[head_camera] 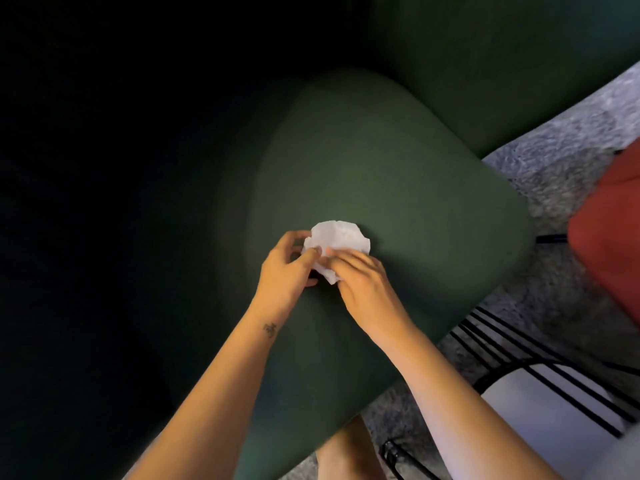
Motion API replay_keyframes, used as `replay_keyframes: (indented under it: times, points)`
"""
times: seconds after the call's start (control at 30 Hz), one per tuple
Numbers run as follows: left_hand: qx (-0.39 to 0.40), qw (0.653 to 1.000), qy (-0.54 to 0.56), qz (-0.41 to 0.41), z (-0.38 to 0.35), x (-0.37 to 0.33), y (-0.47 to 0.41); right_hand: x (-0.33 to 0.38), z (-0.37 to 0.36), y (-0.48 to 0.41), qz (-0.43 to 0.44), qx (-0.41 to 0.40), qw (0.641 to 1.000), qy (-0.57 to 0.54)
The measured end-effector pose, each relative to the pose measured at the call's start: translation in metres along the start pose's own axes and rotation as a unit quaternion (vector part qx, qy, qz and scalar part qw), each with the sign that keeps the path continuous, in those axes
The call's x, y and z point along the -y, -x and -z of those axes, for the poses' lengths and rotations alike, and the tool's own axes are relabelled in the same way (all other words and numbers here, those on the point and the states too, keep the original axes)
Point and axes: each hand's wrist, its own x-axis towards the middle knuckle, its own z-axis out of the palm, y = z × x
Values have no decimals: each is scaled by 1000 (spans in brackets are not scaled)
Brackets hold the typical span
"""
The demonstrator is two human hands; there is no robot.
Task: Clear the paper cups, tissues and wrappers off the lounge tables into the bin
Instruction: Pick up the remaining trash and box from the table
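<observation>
Here, head view | left hand and right hand are both pinching a crumpled tissue, fingers curled shut on it | tissue is sitting over the green cushion | grey carpet lying beside.

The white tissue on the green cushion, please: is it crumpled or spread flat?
Crumpled. The white tissue is a bunched wad with creased edges, pinched between the left hand and right hand.
</observation>
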Motion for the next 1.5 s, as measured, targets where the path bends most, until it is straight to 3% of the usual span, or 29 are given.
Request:
replay_keyframes:
  times: [0.13, 0.3, 0.43, 0.6, 0.8, 1.03, 1.23, 1.4, 1.5]
  points:
    - [40, 998, -27, -36, 12, 0, 28, 24, 9, 28, 2, -15, 1000, -25]
    - [118, 986, -28, -117, 27, -16, 95, 74, 27, 77, -85, -127, 985, -81]
    - [220, 955, -54, -190, 32, -42, 164, 116, 66, 113, -131, -239, 955, -114]
    - [284, 902, -121, -301, 20, -82, 242, 166, 129, 173, -158, -330, 926, -98]
    - [356, 849, -131, -369, -28, -117, 317, 184, 186, 266, -219, -359, 867, -267]
    - [422, 780, -227, -403, -124, -93, 395, 172, 214, 373, -310, -526, 754, -241]
    - [474, 713, -318, -407, -196, -32, 450, 150, 224, 453, -381, -608, 659, -224]
    - [462, 729, -331, -381, -248, 6, 470, 121, 219, 497, -352, -585, 689, -244]
    - [489, 764, -313, -280, -273, 23, 475, 96, 212, 517, -346, -583, 703, -215]
